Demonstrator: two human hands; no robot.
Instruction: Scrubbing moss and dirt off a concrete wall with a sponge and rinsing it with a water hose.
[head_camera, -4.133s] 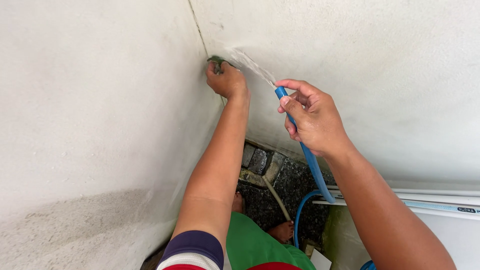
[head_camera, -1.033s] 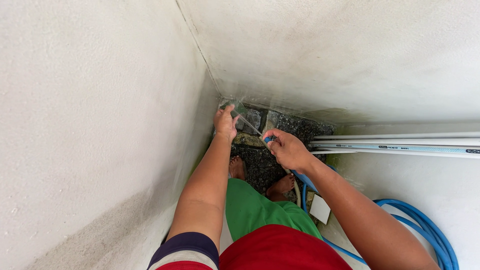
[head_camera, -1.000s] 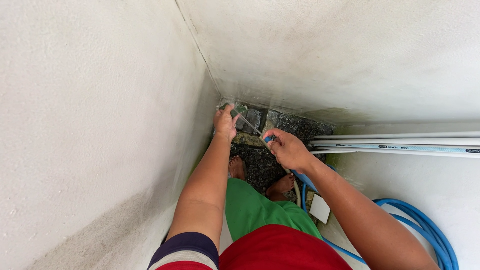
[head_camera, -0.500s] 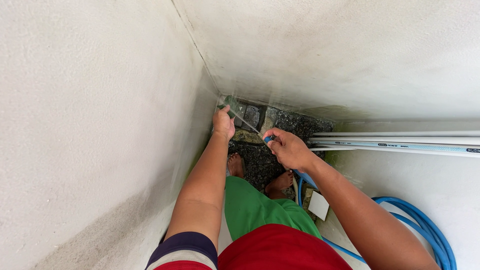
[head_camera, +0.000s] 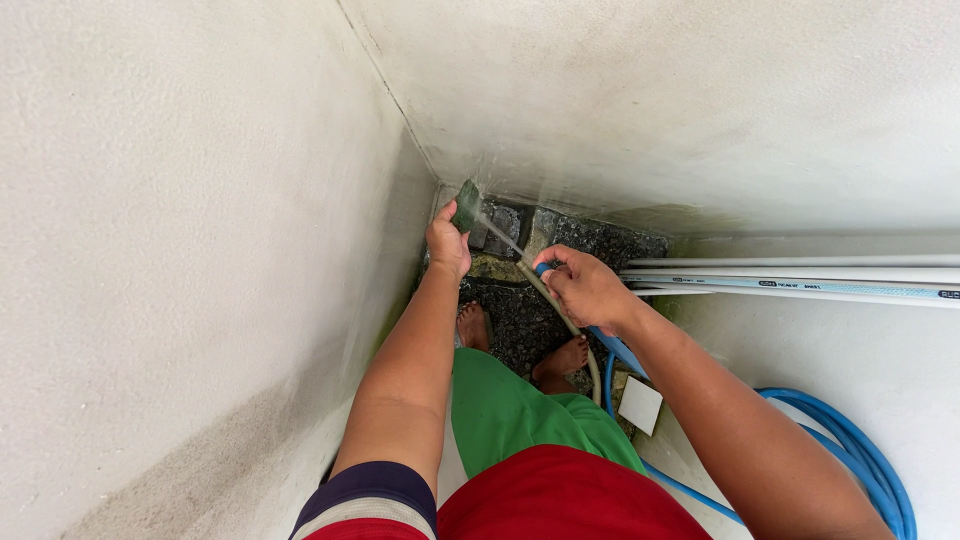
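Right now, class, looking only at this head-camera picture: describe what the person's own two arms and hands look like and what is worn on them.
Both forearms are bare, with no gloves, watch or rings visible. The left hand ends an arm with a short sleeve at the upper arm, striped dark navy, white and red. The right hand is also uncovered; no sleeve shows on that arm in the picture.

Scrub pad (head_camera: 466, 205) in wall corner (head_camera: 420, 150), hose (head_camera: 570, 320) right, pipes (head_camera: 800, 285) far right

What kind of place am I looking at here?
Probably a narrow outdoor corner between two rough plastered walls, perhaps a house's side yard. Dark gravel ground, a coiled blue hose and white pipes along the wall suggest it.
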